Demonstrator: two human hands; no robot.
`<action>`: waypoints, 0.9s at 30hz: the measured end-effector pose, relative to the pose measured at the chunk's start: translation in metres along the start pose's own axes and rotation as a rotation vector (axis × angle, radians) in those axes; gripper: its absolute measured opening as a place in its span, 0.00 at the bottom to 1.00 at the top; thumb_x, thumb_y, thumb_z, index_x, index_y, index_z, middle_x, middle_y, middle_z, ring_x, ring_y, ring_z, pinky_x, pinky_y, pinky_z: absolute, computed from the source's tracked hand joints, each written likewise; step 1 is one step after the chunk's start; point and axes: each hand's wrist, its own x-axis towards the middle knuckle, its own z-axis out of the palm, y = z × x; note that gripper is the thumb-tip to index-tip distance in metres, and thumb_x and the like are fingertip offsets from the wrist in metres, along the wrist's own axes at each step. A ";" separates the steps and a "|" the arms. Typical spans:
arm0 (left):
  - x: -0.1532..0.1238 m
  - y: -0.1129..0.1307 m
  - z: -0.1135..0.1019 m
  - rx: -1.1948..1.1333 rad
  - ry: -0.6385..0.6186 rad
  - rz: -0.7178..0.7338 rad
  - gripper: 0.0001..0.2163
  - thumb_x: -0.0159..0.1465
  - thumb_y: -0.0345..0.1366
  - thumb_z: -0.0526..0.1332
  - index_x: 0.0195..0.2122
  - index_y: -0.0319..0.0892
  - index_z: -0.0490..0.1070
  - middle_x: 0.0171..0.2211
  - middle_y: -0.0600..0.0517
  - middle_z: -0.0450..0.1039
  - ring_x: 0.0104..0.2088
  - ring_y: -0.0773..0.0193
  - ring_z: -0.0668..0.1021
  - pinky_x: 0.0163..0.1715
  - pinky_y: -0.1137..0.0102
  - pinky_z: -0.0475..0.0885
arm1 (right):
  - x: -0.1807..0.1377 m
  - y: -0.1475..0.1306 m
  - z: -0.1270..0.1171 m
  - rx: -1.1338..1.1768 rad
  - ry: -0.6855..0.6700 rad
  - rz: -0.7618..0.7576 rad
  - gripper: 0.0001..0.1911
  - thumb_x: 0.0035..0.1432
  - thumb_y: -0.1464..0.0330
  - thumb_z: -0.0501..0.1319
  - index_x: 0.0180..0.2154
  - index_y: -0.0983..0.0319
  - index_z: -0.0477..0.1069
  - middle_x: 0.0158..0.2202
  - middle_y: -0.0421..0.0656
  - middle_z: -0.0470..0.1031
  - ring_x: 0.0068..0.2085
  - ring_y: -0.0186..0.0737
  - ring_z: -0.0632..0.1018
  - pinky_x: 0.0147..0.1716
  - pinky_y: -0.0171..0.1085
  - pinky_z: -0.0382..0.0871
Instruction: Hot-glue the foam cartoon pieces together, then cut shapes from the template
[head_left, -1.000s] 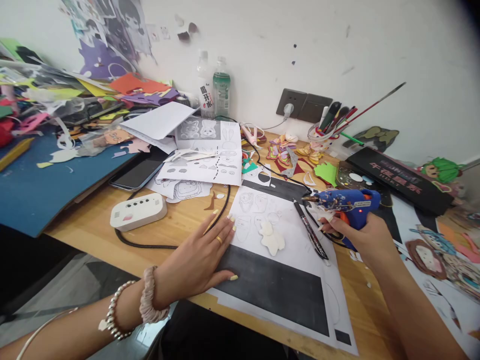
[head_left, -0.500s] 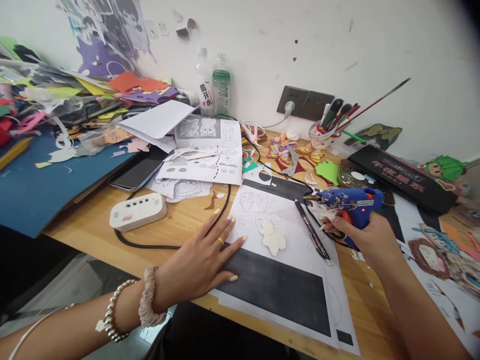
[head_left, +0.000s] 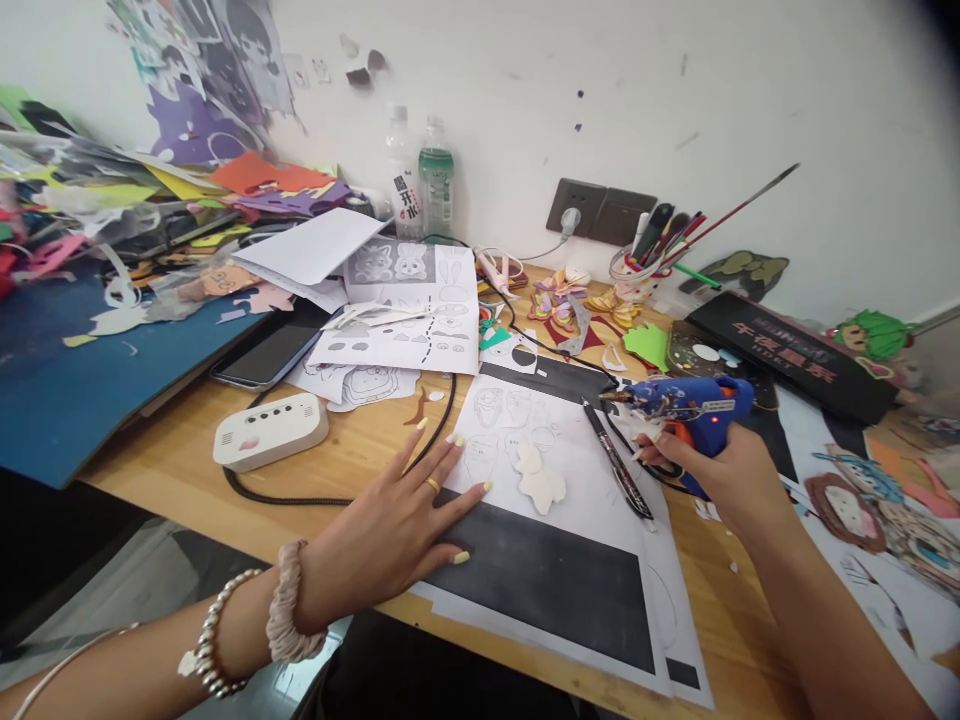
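**Gripping a blue glue gun (head_left: 694, 405) at a cluttered wooden desk (head_left: 187, 455)**

Seen from the head camera, the blue glue gun is clasped in the closed right hand (head_left: 724, 480). It is held just above the right edge of a printed sheet (head_left: 592, 500), with its nozzle pointed left. The left hand (head_left: 397, 525) is laid open and flat on the sheet's left edge, fingers spread. A white cutout (head_left: 540, 478) lies on the sheet between the hands. A black pen (head_left: 616, 462) lies below the nozzle.

The left hand (head_left: 397, 525) lies flat, palm down, fingers spread; the right hand (head_left: 724, 475), well right of it, is curled in a closed grip.
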 end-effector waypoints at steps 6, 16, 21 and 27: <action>-0.001 0.001 0.004 0.006 0.027 -0.028 0.28 0.62 0.50 0.42 0.56 0.35 0.55 0.56 0.41 0.56 0.59 0.53 0.56 0.58 0.53 0.37 | 0.002 0.004 -0.003 0.024 -0.064 0.004 0.12 0.42 0.62 0.62 0.28 0.61 0.65 0.22 0.41 0.75 0.29 0.46 0.77 0.33 0.42 0.70; -0.002 -0.001 0.004 -0.034 0.045 -0.005 0.24 0.62 0.49 0.46 0.58 0.50 0.51 0.56 0.45 0.58 0.58 0.53 0.58 0.57 0.49 0.40 | 0.004 0.007 -0.003 -0.057 -0.043 -0.026 0.12 0.42 0.60 0.62 0.27 0.60 0.66 0.23 0.41 0.76 0.31 0.49 0.77 0.34 0.43 0.71; -0.004 -0.006 0.007 -0.134 0.044 -0.003 0.31 0.60 0.51 0.48 0.60 0.38 0.45 0.57 0.41 0.55 0.59 0.52 0.55 0.58 0.50 0.37 | 0.007 0.010 -0.004 -0.060 -0.060 -0.021 0.11 0.41 0.60 0.62 0.27 0.59 0.66 0.23 0.42 0.76 0.31 0.49 0.77 0.34 0.42 0.71; -0.005 -0.012 -0.006 -0.721 0.082 -0.152 0.26 0.60 0.42 0.53 0.59 0.47 0.47 0.59 0.48 0.52 0.59 0.54 0.56 0.57 0.52 0.50 | 0.003 0.002 -0.003 -0.080 -0.066 -0.005 0.10 0.41 0.61 0.62 0.26 0.59 0.66 0.23 0.41 0.76 0.29 0.48 0.77 0.32 0.42 0.71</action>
